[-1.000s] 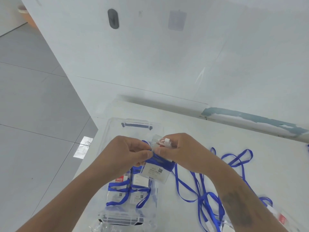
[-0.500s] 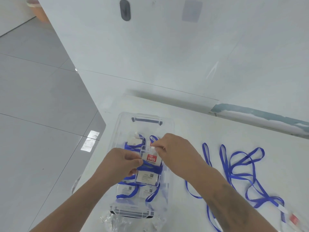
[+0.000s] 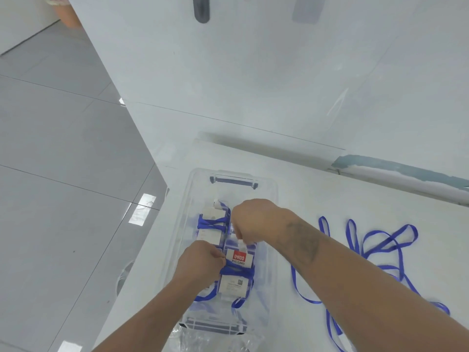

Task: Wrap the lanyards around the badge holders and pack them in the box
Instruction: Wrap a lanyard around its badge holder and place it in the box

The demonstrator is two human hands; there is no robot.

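A clear plastic box (image 3: 273, 199) with a grey handle stands on the white table. Inside it lies a badge holder (image 3: 237, 273) with a red label, wrapped in a blue lanyard. My left hand (image 3: 200, 265) pinches the blue wrap at its left edge. My right hand (image 3: 253, 224) pinches the holder's clear top tab. Another wrapped badge holder (image 3: 212, 226) lies in the far left part of the box, and more blue-wrapped ones show under my left hand. Loose blue lanyards (image 3: 380, 250) sprawl on the table to the right.
The table's left edge (image 3: 142, 250) runs close beside the box, with grey floor tiles beyond it. Crumpled clear plastic wrap (image 3: 210, 340) lies at the box's near end. A white wall rises behind the table.
Both hands have lowered the wrapped badge holder from above the box down into it, onto the ones lying there. The camera view has also shifted.
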